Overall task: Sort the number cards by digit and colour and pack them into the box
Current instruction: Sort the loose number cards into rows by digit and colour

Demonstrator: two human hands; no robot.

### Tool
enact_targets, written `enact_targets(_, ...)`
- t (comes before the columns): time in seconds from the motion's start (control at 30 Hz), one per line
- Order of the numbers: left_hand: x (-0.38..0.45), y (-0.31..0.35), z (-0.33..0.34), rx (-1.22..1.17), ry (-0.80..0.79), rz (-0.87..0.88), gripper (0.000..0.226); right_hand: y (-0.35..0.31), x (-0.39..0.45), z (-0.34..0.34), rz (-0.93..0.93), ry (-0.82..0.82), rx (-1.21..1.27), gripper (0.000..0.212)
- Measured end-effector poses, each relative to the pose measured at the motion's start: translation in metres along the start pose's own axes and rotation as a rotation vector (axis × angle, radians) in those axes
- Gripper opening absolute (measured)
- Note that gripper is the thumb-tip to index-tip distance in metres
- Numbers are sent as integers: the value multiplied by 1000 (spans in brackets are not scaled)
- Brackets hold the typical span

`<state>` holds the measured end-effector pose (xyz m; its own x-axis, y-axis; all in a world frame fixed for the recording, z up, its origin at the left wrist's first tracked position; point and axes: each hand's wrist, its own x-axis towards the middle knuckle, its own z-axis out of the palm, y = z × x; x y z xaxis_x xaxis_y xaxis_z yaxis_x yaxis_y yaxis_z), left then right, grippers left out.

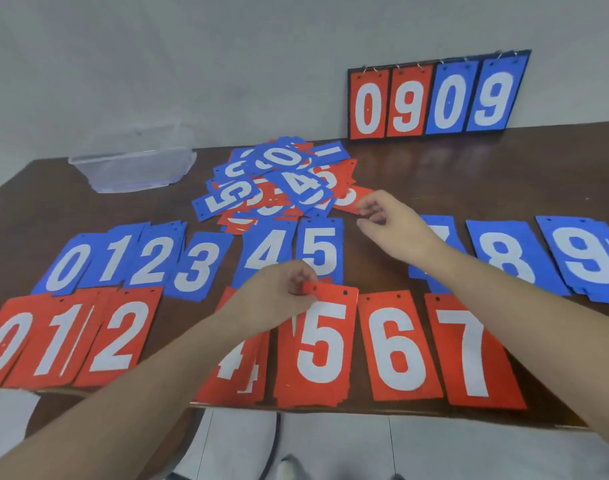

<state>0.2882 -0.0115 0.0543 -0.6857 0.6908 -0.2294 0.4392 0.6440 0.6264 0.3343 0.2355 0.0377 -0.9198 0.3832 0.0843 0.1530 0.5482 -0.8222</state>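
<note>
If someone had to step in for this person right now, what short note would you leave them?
Left hand: pinches the top edge of a red 5 card on the red 5 pile.
Right hand: fingers at a red card at the edge of the unsorted heap; grip unclear.
Done: blue row and red row laid out by digit on the table.
Left: sort the heap, then pack all piles into the clear box, which looks empty. The 0909 scoreboard leans on the wall.

Blue cards (199, 268) and red cards (396, 344) bear white digits.
</note>
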Motion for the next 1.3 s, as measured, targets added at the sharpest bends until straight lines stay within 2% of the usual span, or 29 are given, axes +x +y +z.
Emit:
enact_targets(0.13, 2, -10, 5, 301, 112, 27, 25, 5, -5, -7, -20, -17, 23, 21)
enact_targets(0.23, 0, -11, 4, 378, 166, -9, 25, 7, -5, -12, -36, -52, 11, 21)
enact_targets(0.53, 19, -18, -26, 280, 361, -60, 18, 1, 23, -11, -68, -106, -64, 19)
enact_targets(0.77, 63, -56, -69, 147, 405, -33, 18, -8, 66, 16, -36, -74, -78, 17)
enact_targets(0.9, 103, -87, -102, 54, 378, -84, 21, -17, 94, 36, -2, -91, -128, 17)
enact_targets(1.0, 127, -112, -125, -36, 363, -105, 24, -23, 114, 53, -1, -45, -150, 19)
enact_targets(1.13, 156, -146, -147, 7, 316, -117, 37, -30, 136, 73, -39, 56, -122, 24)
enact_targets(1.3, 178, -168, -160, 143, 250, -121, 75, -35, 163, 87, -29, 53, -163, 26)
